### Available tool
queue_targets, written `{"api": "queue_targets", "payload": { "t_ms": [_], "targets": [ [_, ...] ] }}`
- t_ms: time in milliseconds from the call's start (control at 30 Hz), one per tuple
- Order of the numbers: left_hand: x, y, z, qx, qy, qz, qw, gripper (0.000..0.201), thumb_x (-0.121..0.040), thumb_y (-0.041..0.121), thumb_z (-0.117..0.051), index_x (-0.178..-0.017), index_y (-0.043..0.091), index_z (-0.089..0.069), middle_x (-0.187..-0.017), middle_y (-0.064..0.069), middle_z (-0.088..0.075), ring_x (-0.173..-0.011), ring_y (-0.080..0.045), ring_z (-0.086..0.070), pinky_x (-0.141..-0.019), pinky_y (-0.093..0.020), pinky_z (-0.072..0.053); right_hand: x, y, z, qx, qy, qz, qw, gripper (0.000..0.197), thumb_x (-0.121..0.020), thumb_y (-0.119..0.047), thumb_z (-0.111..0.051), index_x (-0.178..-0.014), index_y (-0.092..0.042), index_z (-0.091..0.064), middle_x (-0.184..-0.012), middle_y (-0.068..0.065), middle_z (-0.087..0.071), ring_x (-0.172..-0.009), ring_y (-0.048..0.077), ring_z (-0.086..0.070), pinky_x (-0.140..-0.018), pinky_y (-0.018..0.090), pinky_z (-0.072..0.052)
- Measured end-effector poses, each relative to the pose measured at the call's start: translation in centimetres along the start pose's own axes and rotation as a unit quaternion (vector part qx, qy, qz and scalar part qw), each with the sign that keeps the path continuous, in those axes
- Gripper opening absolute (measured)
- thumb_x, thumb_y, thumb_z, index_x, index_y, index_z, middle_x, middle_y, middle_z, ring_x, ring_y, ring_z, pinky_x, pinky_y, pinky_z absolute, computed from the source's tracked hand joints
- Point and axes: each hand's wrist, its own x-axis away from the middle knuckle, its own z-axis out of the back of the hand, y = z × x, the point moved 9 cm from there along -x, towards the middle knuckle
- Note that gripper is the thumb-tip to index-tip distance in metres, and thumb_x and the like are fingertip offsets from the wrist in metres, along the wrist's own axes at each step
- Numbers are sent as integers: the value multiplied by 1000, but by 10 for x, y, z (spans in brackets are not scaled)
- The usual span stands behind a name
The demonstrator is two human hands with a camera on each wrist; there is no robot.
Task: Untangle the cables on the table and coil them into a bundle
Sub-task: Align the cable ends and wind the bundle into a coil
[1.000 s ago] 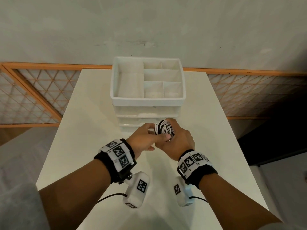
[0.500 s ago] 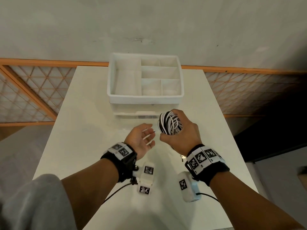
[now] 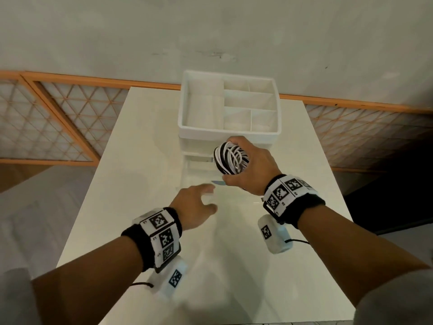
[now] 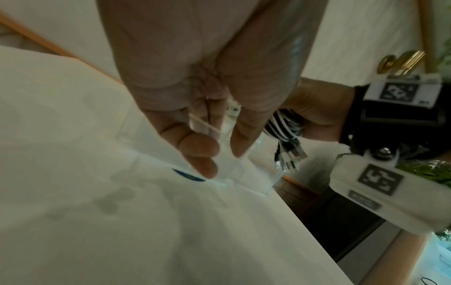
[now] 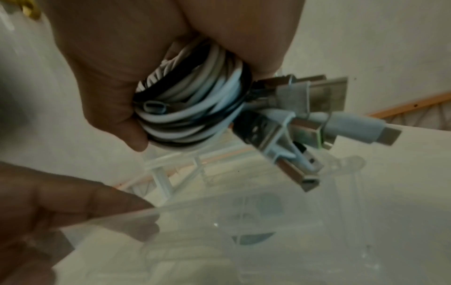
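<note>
My right hand [image 3: 251, 168] grips a coiled bundle of black and white cables [image 3: 230, 160] above the table, just in front of the white organizer [image 3: 227, 135]. In the right wrist view the cable bundle [image 5: 195, 108] fills the fist, and several metal USB connectors [image 5: 317, 119] stick out of it to the right. My left hand [image 3: 199, 202] reaches to a clear plastic drawer [image 3: 236, 195] pulled out of the organizer below the bundle. In the left wrist view the thumb and a finger of my left hand [image 4: 219, 148] pinch the clear drawer's front rim [image 4: 244, 179].
The white organizer has an open top tray with several empty compartments [image 3: 248, 102] and stands at the back middle of the white table [image 3: 140, 165]. Orange lattice panels [image 3: 58, 127] run along the wall behind. The table's right edge [image 3: 328, 184] drops to a dark floor.
My left hand let go of the bundle and went down and forward to the clear drawer. My right hand lifted the bundle to the right, toward the organizer.
</note>
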Motion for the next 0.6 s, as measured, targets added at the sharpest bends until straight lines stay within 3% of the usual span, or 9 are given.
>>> {"api": "queue_targets", "payload": {
  "t_ms": [67,200,267,333,400,500,600],
  "targets": [
    [3,-5,-3,-43,-20,-8,999,50,-89,28,-65,-138,27,-54,-142,5,-56,-116,-21,-64,-99,-30,-48,-8,-5,-14,36,-29,15,999,81,-58,-41,-86,-124,-49,-40,-109,-9,-64,-97,21,-64,-86,39,-57],
    [4,3,1,-89,-35,-34,995,42,-92,33,-60,-134,26,-58,-137,7,-60,-113,-20,-65,-99,-29,-48,-19,-12,-33,96,-69,40,992,81,-57,-42,-84,-124,-48,-39,-109,-7,-65,-97,23,-63,-86,41,-57],
    [4,10,16,-75,32,-48,995,27,-90,29,-61,-116,26,-66,-123,6,-67,-103,-22,-68,-92,-32,-51,-24,-15,-38,110,-76,44,990,81,-56,-42,-83,-124,-47,-40,-108,-7,-66,-95,22,-63,-85,41,-57],
    [6,15,42,-38,159,-66,984,14,-86,24,-64,-100,20,-61,-111,2,-64,-93,-24,-66,-83,-34,-51,-27,-14,-43,124,-81,41,988,81,-55,-41,-83,-123,-47,-40,-106,-8,-67,-94,22,-64,-83,40,-57],
    [6,21,52,-22,214,-95,972,36,-85,20,-67,-117,16,-52,-127,-4,-51,-96,-29,-62,-83,-40,-51,-28,-11,-50,134,-89,38,986,81,-55,-40,-84,-123,-47,-40,-105,-11,-67,-93,21,-64,-82,39,-57],
    [-7,28,42,-42,162,-136,977,75,-90,16,-63,-152,26,-22,-156,-5,-25,-122,-34,-53,-100,-48,-47,-26,-9,-65,159,-111,46,980,80,-58,-38,-81,-128,-42,-43,-105,-10,-69,-93,21,-67,-81,38,-58],
    [-22,23,17,-101,81,-131,983,72,-99,18,-51,-157,32,-12,-165,0,-13,-135,-34,-43,-111,-41,-38,-23,-2,-75,147,-138,32,979,69,-65,-33,-81,-128,-28,-53,-109,-7,-69,-99,21,-66,-85,35,-55]
  ]
}}
